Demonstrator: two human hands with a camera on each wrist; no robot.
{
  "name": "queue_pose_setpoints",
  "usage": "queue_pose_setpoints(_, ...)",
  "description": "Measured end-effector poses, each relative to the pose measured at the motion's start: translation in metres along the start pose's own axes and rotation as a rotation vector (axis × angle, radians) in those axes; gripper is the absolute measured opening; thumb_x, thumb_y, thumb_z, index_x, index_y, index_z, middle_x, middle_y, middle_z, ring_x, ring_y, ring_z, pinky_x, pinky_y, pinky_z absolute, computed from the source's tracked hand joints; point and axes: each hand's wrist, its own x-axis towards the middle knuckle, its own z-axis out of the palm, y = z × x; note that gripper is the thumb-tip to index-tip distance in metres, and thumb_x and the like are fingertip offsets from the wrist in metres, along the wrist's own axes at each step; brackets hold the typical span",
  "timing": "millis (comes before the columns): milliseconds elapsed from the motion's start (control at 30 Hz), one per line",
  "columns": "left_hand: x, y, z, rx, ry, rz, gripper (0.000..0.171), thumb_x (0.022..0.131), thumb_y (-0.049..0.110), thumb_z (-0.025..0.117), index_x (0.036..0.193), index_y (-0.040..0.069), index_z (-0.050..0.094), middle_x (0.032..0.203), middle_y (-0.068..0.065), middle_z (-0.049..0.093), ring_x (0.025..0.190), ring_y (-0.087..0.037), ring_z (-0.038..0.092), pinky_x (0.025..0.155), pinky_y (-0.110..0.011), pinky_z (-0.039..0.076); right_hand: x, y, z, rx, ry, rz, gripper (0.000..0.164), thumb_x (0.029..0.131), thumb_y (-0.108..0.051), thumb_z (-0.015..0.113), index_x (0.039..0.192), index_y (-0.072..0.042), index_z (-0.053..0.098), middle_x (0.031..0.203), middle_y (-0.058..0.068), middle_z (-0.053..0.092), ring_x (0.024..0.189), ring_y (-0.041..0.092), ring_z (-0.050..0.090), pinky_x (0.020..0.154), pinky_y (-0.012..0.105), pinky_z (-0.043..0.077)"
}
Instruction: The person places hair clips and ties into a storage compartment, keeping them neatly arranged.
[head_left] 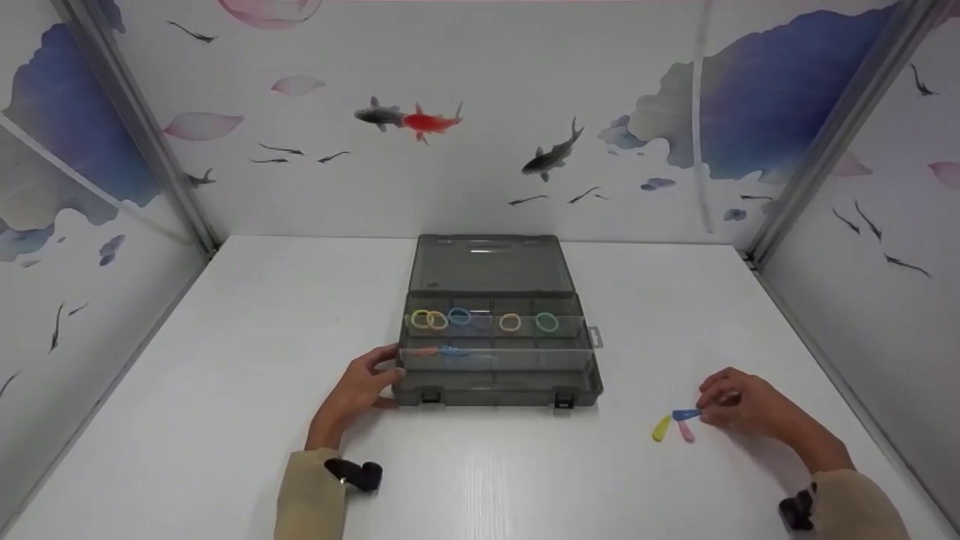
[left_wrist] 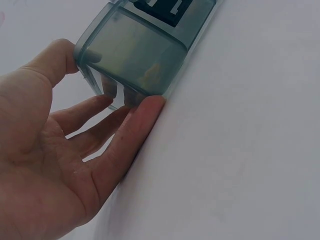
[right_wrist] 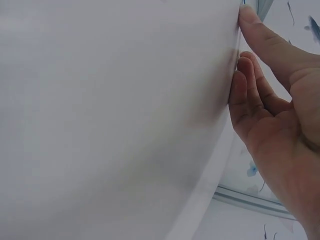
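A grey translucent compartment box lies with its lid laid back. My left hand holds its left front corner; in the left wrist view the thumb is on the upper edge and the fingers against the side. To the right, my right hand pinches one end of a blue hair clip on the table. A yellow hair clip and a pink hair clip lie beside it. The right wrist view shows thumb and fingertips low at the tabletop, with the clip hidden.
Small elastic hair ties, including a green one, sit in the box's back row. An orange clip and a blue clip lie in the middle row. The white table is bounded by printed panels.
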Motion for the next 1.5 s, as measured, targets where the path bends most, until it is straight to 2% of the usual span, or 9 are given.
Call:
queue_pose_setpoints(100, -0.001, 0.000, -0.001, -0.005, 0.005, -0.006, 0.056, 0.097, 0.014, 0.059, 0.151, 0.007, 0.044, 0.155, -0.019, 0.042, 0.131, -0.036, 0.053, 0.086, -0.047, 0.061, 0.001, -0.002, 0.000, -0.005, 0.008, -0.003, 0.012, 0.084, -0.023, 0.081, 0.092, -0.016, 0.077, 0.118, 0.010, 0.061, 0.107, 0.023, 0.059, 0.080, 0.015, 0.051)
queue_pose_setpoints(200, -0.001, 0.001, -0.001, -0.004, 0.000, -0.007, 0.056, 0.097, 0.014, 0.058, 0.151, 0.007, 0.043, 0.155, -0.019, 0.042, 0.131, -0.035, 0.053, 0.086, -0.046, 0.061, 0.001, -0.004, 0.001, -0.006, 0.014, 0.003, 0.011, 0.083, -0.022, 0.081, 0.091, -0.016, 0.077, 0.118, 0.011, 0.061, 0.108, 0.026, 0.059, 0.079, 0.016, 0.051)
queue_pose_setpoints(400, 0.000, 0.002, -0.001, -0.007, -0.006, -0.009, 0.057, 0.098, 0.013, 0.059, 0.152, 0.006, 0.041, 0.157, -0.018, 0.040, 0.134, -0.039, 0.050, 0.083, -0.045, 0.062, 0.000, -0.002, 0.003, -0.028, 0.023, 0.001, 0.008, 0.082, -0.023, 0.082, 0.088, -0.019, 0.077, 0.116, 0.008, 0.062, 0.105, 0.022, 0.058, 0.079, 0.018, 0.050)
queue_pose_setpoints(567, 0.001, 0.003, 0.001, 0.007, 0.002, -0.010, 0.057, 0.098, 0.014, 0.059, 0.152, 0.008, 0.042, 0.156, -0.017, 0.042, 0.132, -0.037, 0.052, 0.085, -0.045, 0.062, 0.000, -0.002, 0.003, -0.030, 0.025, 0.002, 0.008, 0.083, -0.024, 0.082, 0.087, -0.019, 0.077, 0.115, 0.006, 0.062, 0.101, 0.017, 0.059, 0.079, 0.018, 0.051)
queue_pose_setpoints(933, 0.000, 0.002, 0.000, 0.002, -0.001, -0.002, 0.055, 0.098, 0.014, 0.058, 0.151, 0.008, 0.044, 0.155, -0.018, 0.044, 0.130, -0.034, 0.054, 0.087, -0.046, 0.061, 0.000, -0.006, 0.002, -0.030, -0.001, 0.015, 0.007, 0.084, -0.022, 0.080, 0.087, -0.018, 0.077, 0.116, 0.007, 0.062, 0.110, 0.025, 0.057, 0.082, 0.018, 0.051)
queue_pose_setpoints(1200, -0.001, 0.003, 0.000, -0.010, 0.003, -0.007, 0.056, 0.097, 0.014, 0.060, 0.150, 0.008, 0.044, 0.155, -0.017, 0.044, 0.128, -0.034, 0.055, 0.085, -0.047, 0.061, 0.002, -0.011, 0.001, -0.027, -0.041, 0.045, 0.011, 0.083, -0.022, 0.081, 0.082, -0.015, 0.073, 0.107, 0.005, 0.061, 0.097, 0.019, 0.053, 0.077, 0.023, 0.049)
queue_pose_setpoints(1500, 0.000, 0.002, -0.001, -0.020, -0.006, 0.005, 0.055, 0.097, 0.013, 0.059, 0.150, 0.007, 0.044, 0.155, -0.018, 0.042, 0.128, -0.033, 0.054, 0.084, -0.046, 0.062, 0.004, -0.012, 0.000, -0.029, -0.062, 0.054, 0.009, 0.084, -0.021, 0.080, 0.080, -0.015, 0.073, 0.108, 0.006, 0.061, 0.098, 0.021, 0.052, 0.077, 0.026, 0.047)
